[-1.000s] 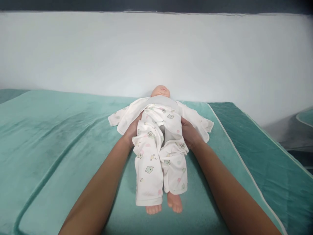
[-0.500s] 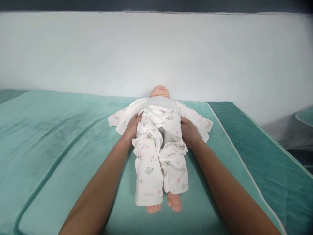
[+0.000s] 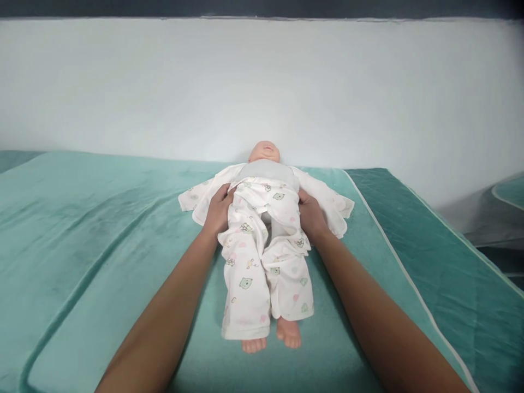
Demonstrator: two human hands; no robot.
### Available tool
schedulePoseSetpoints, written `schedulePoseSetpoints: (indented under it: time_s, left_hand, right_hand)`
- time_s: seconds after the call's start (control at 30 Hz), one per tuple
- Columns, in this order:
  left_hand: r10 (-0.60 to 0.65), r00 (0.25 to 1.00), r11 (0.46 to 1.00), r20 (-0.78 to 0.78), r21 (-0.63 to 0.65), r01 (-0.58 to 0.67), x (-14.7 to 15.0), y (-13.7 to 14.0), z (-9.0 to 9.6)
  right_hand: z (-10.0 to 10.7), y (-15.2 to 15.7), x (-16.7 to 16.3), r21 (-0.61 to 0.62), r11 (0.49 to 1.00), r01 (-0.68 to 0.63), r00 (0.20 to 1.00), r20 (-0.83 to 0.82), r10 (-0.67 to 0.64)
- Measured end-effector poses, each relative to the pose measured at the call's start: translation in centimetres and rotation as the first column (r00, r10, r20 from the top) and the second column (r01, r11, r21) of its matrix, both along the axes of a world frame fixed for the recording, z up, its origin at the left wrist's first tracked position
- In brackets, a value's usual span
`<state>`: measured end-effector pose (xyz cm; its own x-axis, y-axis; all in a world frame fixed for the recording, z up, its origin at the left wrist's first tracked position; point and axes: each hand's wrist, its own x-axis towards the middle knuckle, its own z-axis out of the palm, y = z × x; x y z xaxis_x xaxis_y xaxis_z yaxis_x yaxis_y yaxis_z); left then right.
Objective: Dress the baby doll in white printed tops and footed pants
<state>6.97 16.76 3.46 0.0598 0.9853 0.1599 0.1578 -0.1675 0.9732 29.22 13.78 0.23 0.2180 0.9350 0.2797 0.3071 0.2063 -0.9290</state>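
A baby doll (image 3: 265, 152) lies on its back, head toward the wall and bare feet toward me. White printed trousers (image 3: 245, 273) cover its legs up to the waist, with an opening at the crotch. A white jacket (image 3: 327, 199) spreads open beneath it, its sleeves out to both sides, and the grey torso (image 3: 268, 169) shows between. At the left side of the waist my left hand (image 3: 220, 210) is closed on the trousers' edge. My right hand (image 3: 311, 215) grips the trousers at the opposite hip. Some fingertips of both hands are hidden by the cloth.
A light green sheet (image 3: 102, 229) with a few creases lies under the doll. To the right, beyond its white piped edge, is a darker green cover (image 3: 442, 245). A white wall (image 3: 262, 82) rises directly behind the doll's head.
The view has shifted slightly, so the doll appears a little further left and up. My left hand has edged up along the waist side; both hands keep hold of the trousers.
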Motion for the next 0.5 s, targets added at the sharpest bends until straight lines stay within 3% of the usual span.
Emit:
schedulePoseSetpoints:
  time_s: [0.13, 0.3, 0.37, 0.43, 0.5]
  left_hand:
    - [0.018, 0.996, 1.0, 0.083, 0.004, -0.018, 0.1, 0.4, -0.1]
    - [0.021, 0.97, 0.994, 0.24, -0.113, 0.006, 0.3, 0.9, -0.2]
    - [0.034, 0.981, 0.992, 0.192, -0.123, -0.01, 0.3, 1.0, -0.4]
    - [0.069, 0.996, 0.997, 0.058, -0.038, -0.067, 0.2, 1.2, -0.6]
    - [0.113, 0.991, 0.984, -0.069, 0.147, -0.102, 0.0, 1.4, -0.9]
  right_hand:
    - [-0.2, 0.0, -0.1, -0.004, 1.0, -0.029, 0.997, -0.065, 0.028]
    - [-0.8, 0.4, 0.1, -0.046, 0.998, -0.039, 0.987, -0.157, 0.031]
    - [-0.9, 0.5, 0.1, -0.048, 0.999, -0.022, 0.992, -0.122, 0.016]
    - [-0.8, 0.5, 0.1, -0.015, 0.999, 0.043, 0.999, -0.024, -0.044]
    - [-0.7, 0.3, 0.0, 0.051, 0.989, 0.138, 0.988, 0.059, -0.141]
